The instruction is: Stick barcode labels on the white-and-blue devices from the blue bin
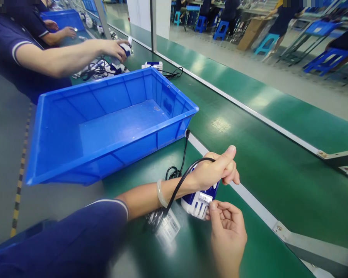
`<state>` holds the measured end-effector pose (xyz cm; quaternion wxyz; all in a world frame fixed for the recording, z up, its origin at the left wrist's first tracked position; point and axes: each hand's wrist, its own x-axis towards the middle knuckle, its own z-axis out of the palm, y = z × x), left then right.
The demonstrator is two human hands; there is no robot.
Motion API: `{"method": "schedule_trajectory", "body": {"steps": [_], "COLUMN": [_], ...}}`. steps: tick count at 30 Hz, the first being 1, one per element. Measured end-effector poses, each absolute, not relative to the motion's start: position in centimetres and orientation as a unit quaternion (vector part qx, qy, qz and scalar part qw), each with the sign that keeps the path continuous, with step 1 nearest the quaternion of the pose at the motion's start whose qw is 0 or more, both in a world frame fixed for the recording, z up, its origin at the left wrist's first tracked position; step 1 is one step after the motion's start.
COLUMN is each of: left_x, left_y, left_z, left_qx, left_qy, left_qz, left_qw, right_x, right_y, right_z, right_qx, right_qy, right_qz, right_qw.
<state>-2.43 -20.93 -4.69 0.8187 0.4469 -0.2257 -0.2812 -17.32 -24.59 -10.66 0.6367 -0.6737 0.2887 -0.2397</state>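
A blue and white slotted device (pixel 195 204) with a small silver label (pixel 205 198) is held over the green bench. My left hand (pixel 216 172) lies across its upper part, fingers curled round it, with the black cable passing over the wrist. My right hand (pixel 227 227) pinches at the device's lower right edge, thumb beside the label. The black cable (pixel 179 183) runs down to the bench, and its coiled part lies behind my left forearm. A sheet of white printed labels (pixel 168 227) lies below my left wrist, partly blurred.
A large blue bin (pixel 111 156) stands left of the device. Beyond it, a co-worker's hand (pixel 116 49) holds a similar device above a pile of devices and cables (pixel 100 69). Another device (pixel 153 65) lies behind the bin. Metal brackets (pixel 316 247) stick out at the right.
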Motion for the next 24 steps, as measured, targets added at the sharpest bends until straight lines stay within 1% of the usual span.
{"method": "schedule_trajectory", "body": {"steps": [10,24], "left_x": [-2.43,-2.46], "left_y": [-20.89,-20.92], "left_z": [-4.64,-4.68], "left_qx": [0.426,0.44], "left_qy": [-0.24,-0.222], "left_qz": [-0.266,-0.282], "left_qw": [0.831,0.823], "right_x": [-17.32,-17.28], "right_y": [-24.33,-24.17], "right_z": [-10.57,-10.92], "right_qx": [-0.671,-0.667], "right_qy": [0.299,0.291], "right_qz": [-0.251,-0.271], "right_qw": [0.631,0.63]}}
